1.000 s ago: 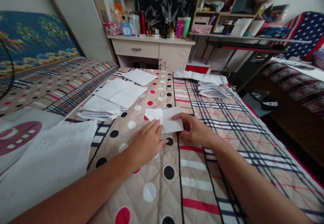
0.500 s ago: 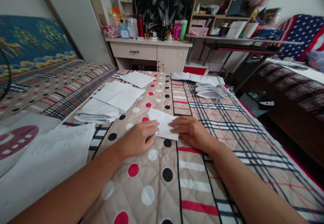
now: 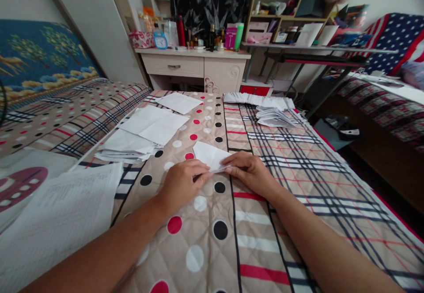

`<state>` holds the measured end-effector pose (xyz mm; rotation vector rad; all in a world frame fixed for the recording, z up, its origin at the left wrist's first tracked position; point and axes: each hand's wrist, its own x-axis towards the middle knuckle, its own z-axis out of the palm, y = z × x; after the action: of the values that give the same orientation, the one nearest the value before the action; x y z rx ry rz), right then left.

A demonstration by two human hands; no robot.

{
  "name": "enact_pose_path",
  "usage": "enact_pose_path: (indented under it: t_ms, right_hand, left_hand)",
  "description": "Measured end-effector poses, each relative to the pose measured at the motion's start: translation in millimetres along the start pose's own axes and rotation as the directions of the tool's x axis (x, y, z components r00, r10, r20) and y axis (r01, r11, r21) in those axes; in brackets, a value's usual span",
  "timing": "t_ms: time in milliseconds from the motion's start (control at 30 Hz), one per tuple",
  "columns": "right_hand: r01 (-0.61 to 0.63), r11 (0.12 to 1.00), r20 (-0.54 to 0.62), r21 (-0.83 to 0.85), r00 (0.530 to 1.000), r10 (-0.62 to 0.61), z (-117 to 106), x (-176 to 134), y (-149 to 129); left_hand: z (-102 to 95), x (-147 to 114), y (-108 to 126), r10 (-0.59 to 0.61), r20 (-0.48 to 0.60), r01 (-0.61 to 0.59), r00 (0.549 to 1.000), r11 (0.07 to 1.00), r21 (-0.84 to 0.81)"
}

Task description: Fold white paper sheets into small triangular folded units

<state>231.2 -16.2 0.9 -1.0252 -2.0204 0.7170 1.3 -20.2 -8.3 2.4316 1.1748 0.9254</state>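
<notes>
A small folded sheet of white paper lies on the patterned bedspread between my hands. My left hand pinches its near left edge between thumb and fingers. At the near right edge, my right hand grips the paper with the thumb below and the fingers on top. The near edge is lifted and bent up, while the far part with its pointed corner rests flat. My fingers cover both side edges.
Left of my hands lie a stack of folded papers and loose white sheets. A printed sheet is beside my left forearm. Folded paper pieces sit at the far right of the bed. Beyond stands a white dresser.
The paper's near edge, flat before, is now raised and folded away from me. Both thumbs have come in under it, and the visible paper has become shorter.
</notes>
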Motion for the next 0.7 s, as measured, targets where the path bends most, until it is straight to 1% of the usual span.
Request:
enact_pose_path:
  t_ms: [100, 200, 267, 400, 533, 600, 700]
  right_hand:
    - [-0.116, 0.991, -0.070, 0.071, 0.990, 0.121, 8, 5, -3]
    - [-0.207, 0.971, -0.098, 0.117, 0.971, 0.219, 14, 8, -3]
    - [-0.242, 0.961, -0.100, 0.137, 0.961, 0.257, 16, 9, -2]
    - [-0.238, 0.958, -0.064, 0.157, 0.966, 0.250, 15, 9, 0]
    - [-0.223, 0.964, -0.031, 0.148, 0.973, 0.229, 12, 8, -1]
    - [-0.229, 0.962, -0.033, 0.148, 0.971, 0.237, 12, 8, -1]
    - [-0.237, 0.960, -0.027, 0.149, 0.969, 0.244, 11, 7, -1]
  left_hand:
    - [-1.8, 2, 4, -0.040, 0.004, 0.040, 0.999, 0.999, 0.005]
    - [-2.3, 2, 5, -0.069, 0.003, 0.069, 0.998, 0.998, 0.002]
    - [-1.7, 2, 3, -0.089, 0.000, 0.089, 0.996, 0.996, -0.019]
    - [-1.0, 2, 2, -0.095, 0.011, 0.095, 0.995, 0.995, -0.025]
    - [-1.5, 1, 4, -0.026, 0.049, 0.025, 0.998, 0.999, 0.025]
    - [-1.3, 1, 4, -0.006, 0.042, 0.005, 0.999, 0.999, 0.033]
    - [-1.2, 1, 3, -0.020, 0.010, 0.020, 1.000, 1.000, 0.001]
